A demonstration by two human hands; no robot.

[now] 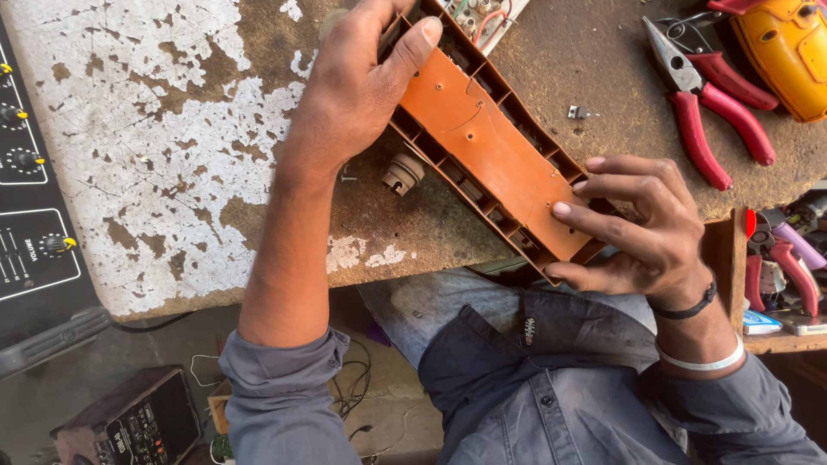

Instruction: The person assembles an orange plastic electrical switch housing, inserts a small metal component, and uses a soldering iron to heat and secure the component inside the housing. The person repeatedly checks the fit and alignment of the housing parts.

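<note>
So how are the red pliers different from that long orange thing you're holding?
The pliers are metal-tipped with red handles; the orange casing is a long flat ribbed plastic piece. The pliers lie untouched; the casing is held by the left hand and right hand. Both sit on the worn workbench.

black control panel [30, 215] far left with white printed labels and outlines by its yellow-tipped knobs, small dark box [138, 422] on the floor bottom left with a white-marked face, tiny white label tag [531, 331] on the grey shirt
</note>
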